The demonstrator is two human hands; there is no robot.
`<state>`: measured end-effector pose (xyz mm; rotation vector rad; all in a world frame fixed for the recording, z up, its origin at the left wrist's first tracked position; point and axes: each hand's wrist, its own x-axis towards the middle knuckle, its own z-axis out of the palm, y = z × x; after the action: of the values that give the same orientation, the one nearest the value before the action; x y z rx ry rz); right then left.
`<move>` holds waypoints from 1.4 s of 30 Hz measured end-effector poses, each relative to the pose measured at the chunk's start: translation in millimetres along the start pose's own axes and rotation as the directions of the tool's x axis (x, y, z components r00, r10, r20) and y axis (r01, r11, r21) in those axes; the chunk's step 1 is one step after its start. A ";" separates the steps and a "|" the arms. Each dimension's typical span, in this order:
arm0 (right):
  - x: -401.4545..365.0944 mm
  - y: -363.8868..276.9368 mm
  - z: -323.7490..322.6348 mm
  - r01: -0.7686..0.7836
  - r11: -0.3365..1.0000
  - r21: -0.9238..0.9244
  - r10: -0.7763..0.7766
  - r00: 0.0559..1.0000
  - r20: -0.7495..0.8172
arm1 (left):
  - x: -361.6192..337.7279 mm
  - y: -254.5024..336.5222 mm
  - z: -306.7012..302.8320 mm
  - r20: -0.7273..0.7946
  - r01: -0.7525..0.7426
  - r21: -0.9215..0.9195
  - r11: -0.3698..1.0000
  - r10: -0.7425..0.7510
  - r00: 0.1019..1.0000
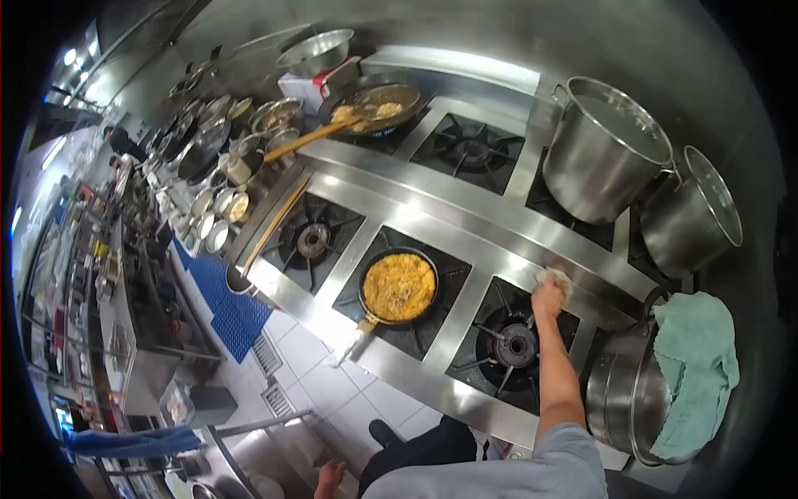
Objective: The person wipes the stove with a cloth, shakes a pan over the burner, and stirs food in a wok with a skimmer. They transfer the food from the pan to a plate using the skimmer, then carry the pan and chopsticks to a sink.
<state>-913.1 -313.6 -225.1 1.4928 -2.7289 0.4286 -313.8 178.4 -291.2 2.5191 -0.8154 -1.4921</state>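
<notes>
My right hand reaches out over the steel stove top and presses a small white cloth onto the steel strip just behind the front right burner. A black frying pan with a yellow omelette-like food sits on the burner to the left, about a hand's width away. My left hand hangs low at the bottom edge of the view, near my dark trouser leg; its fingers are partly cut off and nothing shows in it.
Two tall steel pots stand at the back right. A green towel drapes over a pot at the right. Another pan with food sits at the back. Small bowls line the left, above a blue floor mat.
</notes>
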 end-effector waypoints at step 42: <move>-339.1 -19.5 -112.9 0.682 0.728 0.068 -0.670 0.688 0.280 | 196.2 217.3 -9.7 -0.013 -0.244 -0.684 0.687 0.323 0.946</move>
<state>-725.7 -16.5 -156.2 2.5437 -2.0523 0.1269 -317.5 -105.2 -364.5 1.6932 -0.4991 -1.4716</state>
